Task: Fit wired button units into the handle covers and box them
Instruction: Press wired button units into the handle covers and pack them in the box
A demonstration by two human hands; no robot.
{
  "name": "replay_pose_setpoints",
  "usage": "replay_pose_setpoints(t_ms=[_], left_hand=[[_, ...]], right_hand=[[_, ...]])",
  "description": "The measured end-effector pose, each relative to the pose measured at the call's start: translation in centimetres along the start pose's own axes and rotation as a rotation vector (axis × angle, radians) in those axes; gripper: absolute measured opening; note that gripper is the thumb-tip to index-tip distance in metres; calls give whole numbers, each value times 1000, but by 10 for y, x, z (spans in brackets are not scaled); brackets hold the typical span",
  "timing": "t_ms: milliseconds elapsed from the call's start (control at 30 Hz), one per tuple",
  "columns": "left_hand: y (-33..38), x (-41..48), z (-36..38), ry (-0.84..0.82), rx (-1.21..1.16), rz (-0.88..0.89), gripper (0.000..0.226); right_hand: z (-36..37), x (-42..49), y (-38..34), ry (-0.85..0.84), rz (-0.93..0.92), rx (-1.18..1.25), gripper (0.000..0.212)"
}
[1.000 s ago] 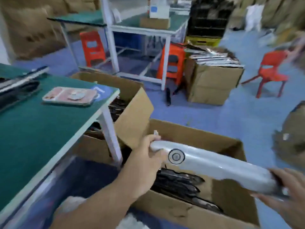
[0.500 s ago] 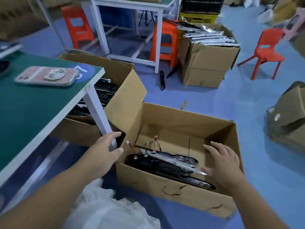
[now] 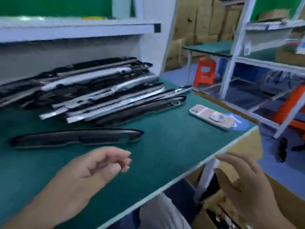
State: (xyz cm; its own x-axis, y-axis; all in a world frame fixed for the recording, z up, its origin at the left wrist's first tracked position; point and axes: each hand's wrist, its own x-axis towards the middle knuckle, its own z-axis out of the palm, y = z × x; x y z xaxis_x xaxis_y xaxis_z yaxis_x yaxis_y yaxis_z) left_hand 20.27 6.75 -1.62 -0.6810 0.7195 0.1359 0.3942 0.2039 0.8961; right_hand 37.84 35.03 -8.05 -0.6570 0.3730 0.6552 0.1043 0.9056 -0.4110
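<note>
Head view.

- Your left hand [image 3: 99, 169], at 7 o'clock, hovers over the green counter [image 3: 165, 142]. Its fingers are loosely curled and hold nothing.
- Your right hand [image 3: 247, 187], at 5 o'clock, is off the counter's edge with fingers spread and empty. It is above an open cardboard box [image 3: 211, 204]. Dark parts lie in the box, too blurred to name.
- One dark handle cover [image 3: 76, 138] lies alone at 9 o'clock, flat on the counter. It is just beyond your left fingertips and apart from them.
- Behind it, from 10 to 12 o'clock, is a loose stack of handle covers [image 3: 92, 91], black and silver mixed, under a white shelf [image 3: 74, 28].
- At 3 o'clock a pink phone [image 3: 212, 116] lies face down with a ring holder on its back. It partly covers a blue sticker [image 3: 239, 123], whose white mark is half hidden and blurred, so it is not readable.
- An orange stool [image 3: 204, 71] stands at 1 o'clock on the floor beyond the counter.
</note>
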Motion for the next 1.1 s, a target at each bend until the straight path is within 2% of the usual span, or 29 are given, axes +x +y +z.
replay_pose_setpoints(t_ms=[67, 133, 200, 267, 400, 500, 667, 767, 867, 900, 1000, 1033, 1100], left_hand=[[-14, -10, -33, 136, 3, -67, 13], [-30, -29, -64, 253, 31, -133, 26], [-43, -51, -92, 370, 50, -199, 29], [-53, -73, -114, 462, 49, -241, 24], [-68, -106, -140, 583, 0, -300, 22], [-74, -119, -150, 608, -48, -315, 26], [-77, -121, -142, 598, -68, -338, 41], [-70, -108, -131, 526, 20, -325, 36], [-55, -87, -114, 426, 54, -304, 33], [-50, -80, -108, 391, 53, -297, 42], [-41, -61, -97, 407, 123, -204, 69], [-41, -57, -96, 437, 193, -174, 74], [-46, -57, -98, 451, 388, -146, 78]], right_hand=[[31, 41, -37, -71, -150, 35, 29], [70, 76, -74, -203, -285, -10, 31], [107, 105, -108, -422, -352, -110, 42], [144, 125, -132, -606, -385, -172, 59], [201, 144, -175, -811, -383, -213, 79], [227, 146, -190, -824, -409, -260, 75], [226, 142, -212, -778, -490, -167, 62], [205, 140, -234, -720, -331, 199, 57], [168, 142, -262, -588, -86, 760, 34], [158, 143, -269, -559, -9, 937, 28], [145, 140, -276, -591, 182, 1483, 39], [145, 136, -276, -586, 236, 1605, 37], [147, 124, -270, -593, 339, 1664, 32]])
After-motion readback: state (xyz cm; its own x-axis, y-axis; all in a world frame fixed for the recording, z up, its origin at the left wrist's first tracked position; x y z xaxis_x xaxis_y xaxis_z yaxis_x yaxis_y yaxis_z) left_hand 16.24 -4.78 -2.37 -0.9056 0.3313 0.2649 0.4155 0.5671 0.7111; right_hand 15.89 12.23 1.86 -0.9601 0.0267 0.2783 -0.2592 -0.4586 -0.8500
